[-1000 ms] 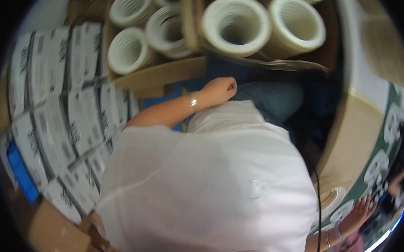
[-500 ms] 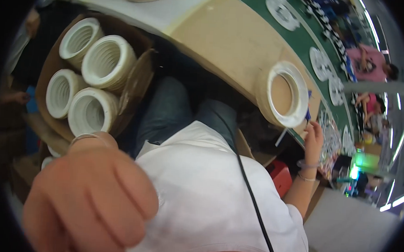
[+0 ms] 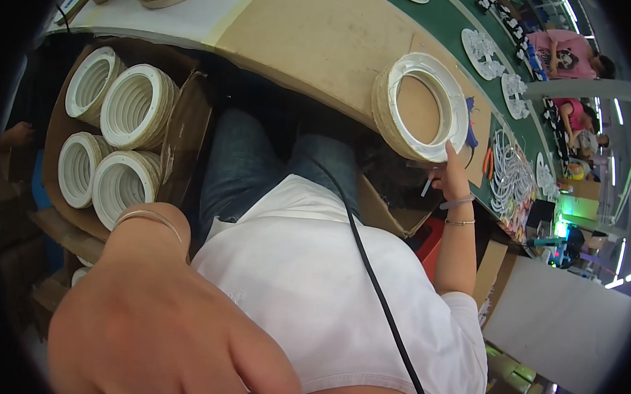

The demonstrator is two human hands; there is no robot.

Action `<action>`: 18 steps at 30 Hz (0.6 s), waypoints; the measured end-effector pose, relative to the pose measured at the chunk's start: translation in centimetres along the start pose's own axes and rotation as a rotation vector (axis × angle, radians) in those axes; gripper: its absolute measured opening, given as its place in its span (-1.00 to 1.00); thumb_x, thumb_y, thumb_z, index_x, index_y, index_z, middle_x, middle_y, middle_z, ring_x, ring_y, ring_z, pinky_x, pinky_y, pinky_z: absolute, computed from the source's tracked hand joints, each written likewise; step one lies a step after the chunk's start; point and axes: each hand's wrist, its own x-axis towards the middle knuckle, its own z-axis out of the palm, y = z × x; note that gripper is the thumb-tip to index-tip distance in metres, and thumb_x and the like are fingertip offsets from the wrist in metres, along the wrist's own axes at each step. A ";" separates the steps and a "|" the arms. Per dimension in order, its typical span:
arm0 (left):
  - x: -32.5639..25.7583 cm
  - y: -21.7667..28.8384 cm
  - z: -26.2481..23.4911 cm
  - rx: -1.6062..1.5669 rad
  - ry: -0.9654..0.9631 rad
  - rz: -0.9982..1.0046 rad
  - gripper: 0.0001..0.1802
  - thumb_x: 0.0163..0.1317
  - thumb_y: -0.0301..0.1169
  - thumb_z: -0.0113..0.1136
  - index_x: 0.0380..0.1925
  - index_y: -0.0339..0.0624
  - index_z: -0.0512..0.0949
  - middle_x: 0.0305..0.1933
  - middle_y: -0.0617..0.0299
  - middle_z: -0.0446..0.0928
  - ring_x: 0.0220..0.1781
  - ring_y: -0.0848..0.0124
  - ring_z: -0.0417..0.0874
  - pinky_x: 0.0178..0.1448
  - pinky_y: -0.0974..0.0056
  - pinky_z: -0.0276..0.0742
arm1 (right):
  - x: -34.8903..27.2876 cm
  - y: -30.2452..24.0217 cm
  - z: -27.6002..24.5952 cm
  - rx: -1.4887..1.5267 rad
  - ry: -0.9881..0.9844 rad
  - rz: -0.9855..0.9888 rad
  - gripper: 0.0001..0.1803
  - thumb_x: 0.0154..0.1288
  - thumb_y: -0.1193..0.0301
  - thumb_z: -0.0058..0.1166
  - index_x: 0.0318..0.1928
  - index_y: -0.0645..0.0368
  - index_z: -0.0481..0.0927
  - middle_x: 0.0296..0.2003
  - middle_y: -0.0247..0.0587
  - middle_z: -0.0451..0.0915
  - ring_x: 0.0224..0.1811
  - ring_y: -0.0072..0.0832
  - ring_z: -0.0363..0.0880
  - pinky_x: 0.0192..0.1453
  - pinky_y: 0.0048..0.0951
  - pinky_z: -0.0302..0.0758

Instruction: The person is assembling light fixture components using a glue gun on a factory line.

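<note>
At the right end of the tan work board [image 3: 315, 45], a stack of white rings [image 3: 386, 115] stands, with brownish edges and a wide round opening. My right hand [image 3: 451, 176] grips its near right rim, one finger lying on the white top face and the others curled below. My left hand [image 3: 169, 317] fills the lower left, back upward, its fingers bent downward and partly cut off by the lower edge; anything inside them is hidden. Beyond that wrist, a cardboard box [image 3: 184, 135] holds several similar ring stacks [image 3: 138, 108] in two rows.
Blue-handled pliers [image 3: 471, 126], an orange-handled tool [image 3: 487, 162] and a heap of white cables [image 3: 510, 177] lie right of the rings. A green conveyor [image 3: 442, 26] carries white parts [image 3: 482, 53]. A black cable [image 3: 369, 263] crosses my shirt. People [image 3: 565, 53] sit at the far right.
My right hand has come from beside the pliers to the near rim of the ring stack. My left hand has shifted down and right in view. The whole view has shifted too.
</note>
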 end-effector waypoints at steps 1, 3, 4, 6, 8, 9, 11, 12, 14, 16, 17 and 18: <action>0.1 -0.3 0.1 0.001 0.001 -0.002 -0.91 0.05 -0.51 0.03 -0.60 -0.17 0.47 -0.48 0.10 0.52 -0.46 0.29 0.47 -0.38 0.29 0.39 | 0.3 0.1 0.2 -0.019 0.026 -0.019 -0.46 0.19 -0.08 -0.23 -0.12 0.14 0.37 -0.49 -0.19 0.49 -0.70 -0.60 0.34 -0.75 -0.70 0.20; -0.5 0.1 0.2 0.006 0.004 -0.007 -0.90 0.05 -0.52 0.03 -0.61 -0.17 0.46 -0.48 0.10 0.52 -0.46 0.29 0.47 -0.38 0.29 0.38 | 0.7 0.0 0.7 -0.040 0.049 -0.042 -0.48 0.20 -0.06 -0.21 -0.12 0.14 0.37 -0.49 -0.20 0.49 -0.69 -0.60 0.36 -0.74 -0.69 0.22; -0.2 -0.1 0.3 0.009 0.006 -0.010 -0.90 0.04 -0.52 0.03 -0.61 -0.17 0.46 -0.48 0.10 0.52 -0.47 0.29 0.47 -0.38 0.29 0.38 | 0.9 -0.2 0.9 -0.069 0.030 -0.066 -0.51 0.21 -0.02 -0.21 -0.14 0.16 0.37 -0.50 -0.21 0.49 -0.68 -0.60 0.37 -0.73 -0.66 0.26; -1.0 0.8 0.4 0.011 0.009 -0.019 -0.90 0.04 -0.52 0.04 -0.62 -0.16 0.46 -0.49 0.10 0.52 -0.47 0.29 0.47 -0.38 0.28 0.38 | 1.5 -0.5 0.8 -0.098 0.011 -0.092 -0.54 0.22 0.02 -0.21 -0.16 0.18 0.37 -0.51 -0.22 0.50 -0.67 -0.60 0.38 -0.71 -0.63 0.31; -1.2 0.9 0.6 0.005 0.012 -0.029 -0.89 0.04 -0.53 0.04 -0.63 -0.16 0.46 -0.49 0.10 0.51 -0.47 0.29 0.48 -0.38 0.28 0.38 | 2.3 -0.9 0.1 -0.063 0.042 -0.101 -0.59 0.22 0.09 -0.19 -0.20 0.21 0.37 -0.52 -0.22 0.49 -0.65 -0.59 0.40 -0.70 -0.61 0.34; -1.3 1.0 0.6 0.000 0.013 -0.035 -0.89 0.04 -0.53 0.04 -0.63 -0.16 0.45 -0.49 0.10 0.51 -0.47 0.29 0.48 -0.38 0.28 0.38 | 2.5 -1.0 0.1 -0.062 0.046 -0.100 -0.59 0.22 0.09 -0.19 -0.20 0.21 0.37 -0.52 -0.22 0.49 -0.65 -0.59 0.40 -0.70 -0.61 0.34; -1.5 1.0 0.7 -0.012 0.020 -0.047 -0.89 0.04 -0.53 0.04 -0.63 -0.16 0.45 -0.50 0.10 0.51 -0.48 0.29 0.48 -0.38 0.28 0.38 | 2.5 -1.1 -0.1 -0.010 0.035 -0.085 -0.65 0.20 0.18 -0.18 -0.23 0.22 0.38 -0.53 -0.21 0.48 -0.62 -0.59 0.41 -0.70 -0.58 0.36; -1.3 0.8 0.3 -0.019 0.021 -0.052 -0.89 0.04 -0.53 0.04 -0.64 -0.16 0.45 -0.50 0.10 0.51 -0.48 0.29 0.48 -0.38 0.28 0.38 | 2.6 -1.0 -0.1 -0.008 0.040 -0.082 -0.65 0.20 0.18 -0.18 -0.23 0.22 0.38 -0.53 -0.21 0.48 -0.62 -0.59 0.41 -0.70 -0.58 0.36; -1.4 0.6 0.9 -0.034 0.022 -0.062 -0.88 0.03 -0.54 0.04 -0.64 -0.16 0.45 -0.50 0.10 0.51 -0.48 0.29 0.48 -0.39 0.28 0.38 | 2.9 -0.7 0.0 0.007 0.025 -0.118 -0.69 0.15 0.25 -0.17 -0.26 0.25 0.40 -0.53 -0.21 0.48 -0.61 -0.57 0.41 -0.69 -0.55 0.39; -0.2 -0.7 -0.1 -0.055 0.014 -0.072 -0.88 0.03 -0.54 0.04 -0.65 -0.16 0.44 -0.51 0.10 0.50 -0.49 0.29 0.48 -0.39 0.28 0.37 | 3.3 -0.4 -0.1 0.038 0.053 -0.132 -0.71 0.11 0.28 -0.17 -0.28 0.26 0.40 -0.54 -0.20 0.47 -0.61 -0.55 0.40 -0.68 -0.53 0.40; -0.2 -0.8 -0.3 -0.065 0.009 -0.077 -0.88 0.03 -0.54 0.04 -0.65 -0.16 0.44 -0.51 0.10 0.50 -0.49 0.29 0.48 -0.39 0.28 0.37 | 3.3 -0.2 -0.3 0.069 0.083 -0.152 -0.71 0.10 0.29 -0.18 -0.28 0.26 0.40 -0.54 -0.20 0.47 -0.61 -0.55 0.39 -0.68 -0.52 0.40; -0.1 -0.9 -0.2 -0.068 0.007 -0.084 -0.87 0.03 -0.54 0.04 -0.65 -0.16 0.44 -0.51 0.10 0.50 -0.49 0.29 0.48 -0.39 0.28 0.37 | 3.2 -0.2 -0.2 0.100 0.105 -0.174 -0.72 0.09 0.30 -0.18 -0.28 0.26 0.40 -0.54 -0.21 0.47 -0.61 -0.55 0.39 -0.68 -0.51 0.40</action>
